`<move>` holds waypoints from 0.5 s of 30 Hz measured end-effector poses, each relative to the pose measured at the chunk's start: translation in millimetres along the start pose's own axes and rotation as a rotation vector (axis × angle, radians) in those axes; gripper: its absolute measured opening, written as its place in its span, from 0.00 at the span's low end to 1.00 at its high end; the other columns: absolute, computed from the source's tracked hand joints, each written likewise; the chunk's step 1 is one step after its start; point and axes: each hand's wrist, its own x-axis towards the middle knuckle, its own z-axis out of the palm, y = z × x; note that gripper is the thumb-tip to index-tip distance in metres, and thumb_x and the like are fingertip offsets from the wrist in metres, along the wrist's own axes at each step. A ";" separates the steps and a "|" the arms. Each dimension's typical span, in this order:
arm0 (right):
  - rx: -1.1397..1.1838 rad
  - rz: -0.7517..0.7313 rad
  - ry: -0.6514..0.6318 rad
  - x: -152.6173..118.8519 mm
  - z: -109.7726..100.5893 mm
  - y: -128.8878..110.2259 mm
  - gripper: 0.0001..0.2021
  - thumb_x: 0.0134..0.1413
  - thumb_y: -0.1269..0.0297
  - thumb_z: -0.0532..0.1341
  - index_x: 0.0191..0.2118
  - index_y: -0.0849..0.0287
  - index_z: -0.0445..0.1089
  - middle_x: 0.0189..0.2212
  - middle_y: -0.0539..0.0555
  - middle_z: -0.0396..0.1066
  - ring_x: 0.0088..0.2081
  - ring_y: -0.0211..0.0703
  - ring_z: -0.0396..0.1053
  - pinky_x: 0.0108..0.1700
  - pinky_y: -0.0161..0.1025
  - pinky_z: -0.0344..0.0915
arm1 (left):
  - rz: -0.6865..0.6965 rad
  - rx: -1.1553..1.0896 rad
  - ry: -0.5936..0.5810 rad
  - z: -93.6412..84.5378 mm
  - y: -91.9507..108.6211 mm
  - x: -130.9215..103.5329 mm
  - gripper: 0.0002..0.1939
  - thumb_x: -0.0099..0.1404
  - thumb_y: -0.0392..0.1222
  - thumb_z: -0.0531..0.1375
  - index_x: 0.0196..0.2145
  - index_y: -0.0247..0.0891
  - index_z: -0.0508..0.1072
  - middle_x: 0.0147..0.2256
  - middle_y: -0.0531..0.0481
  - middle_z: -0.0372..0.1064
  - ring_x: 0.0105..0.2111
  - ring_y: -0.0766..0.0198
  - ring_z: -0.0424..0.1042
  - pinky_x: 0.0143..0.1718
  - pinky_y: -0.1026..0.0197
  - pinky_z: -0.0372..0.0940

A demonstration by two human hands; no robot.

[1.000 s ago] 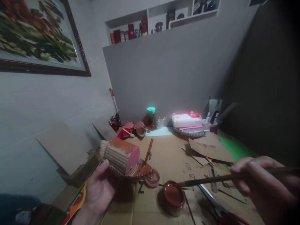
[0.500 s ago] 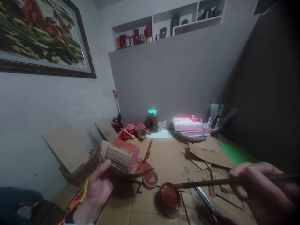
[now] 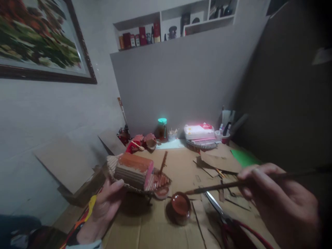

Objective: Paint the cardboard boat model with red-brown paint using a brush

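A cardboard model boat (image 3: 133, 174) with a corrugated, partly brown-painted cabin and a small upright mast rests in my left hand (image 3: 110, 204), whose thumb lies against its side. My right hand (image 3: 277, 200) is closed round a long paintbrush (image 3: 220, 187). The brush tip is at the right rim of a small round cup of brown paint (image 3: 181, 204). Behind the boat's front end sits a second shallow dish (image 3: 162, 193), partly hidden by the boat.
Red-handled scissors (image 3: 228, 221) lie open right of the cup. Cardboard scraps (image 3: 220, 157) and a green sheet (image 3: 243, 158) are at the right. Farther back stand a teal-lidded jar (image 3: 162, 130), a toothpick cup (image 3: 172, 135), a tissue pack (image 3: 199, 131) and red pieces (image 3: 137, 141).
The view has shifted, so the background sits farther left. My right hand has tilted the brush, and its tip has lifted slightly to the cup's rim. The boat stays in my left hand.
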 end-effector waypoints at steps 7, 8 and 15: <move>0.050 -0.025 -0.068 2.1 -0.2 -13.8 0.11 0.62 0.61 0.65 0.28 0.57 0.72 0.31 0.52 0.71 0.23 0.37 0.65 0.23 0.36 0.62 | 0.016 0.015 0.104 5.6 2.4 8.4 0.32 0.50 0.23 0.61 0.51 0.47 0.76 0.44 0.56 0.81 0.42 0.59 0.80 0.51 0.60 0.74; 0.045 -0.028 -0.084 1.7 0.2 -14.1 0.11 0.63 0.62 0.65 0.29 0.57 0.73 0.31 0.52 0.71 0.23 0.37 0.66 0.24 0.36 0.62 | 0.015 0.009 0.105 5.7 2.6 9.2 0.31 0.51 0.23 0.62 0.50 0.46 0.76 0.44 0.55 0.81 0.41 0.59 0.80 0.50 0.60 0.74; -0.013 -0.065 -0.183 -6.4 3.8 -10.6 0.10 0.66 0.62 0.63 0.31 0.57 0.73 0.32 0.51 0.71 0.24 0.36 0.67 0.25 0.36 0.64 | -0.014 0.015 0.070 10.2 1.6 8.3 0.20 0.58 0.27 0.61 0.48 0.41 0.77 0.44 0.48 0.81 0.39 0.57 0.80 0.46 0.58 0.76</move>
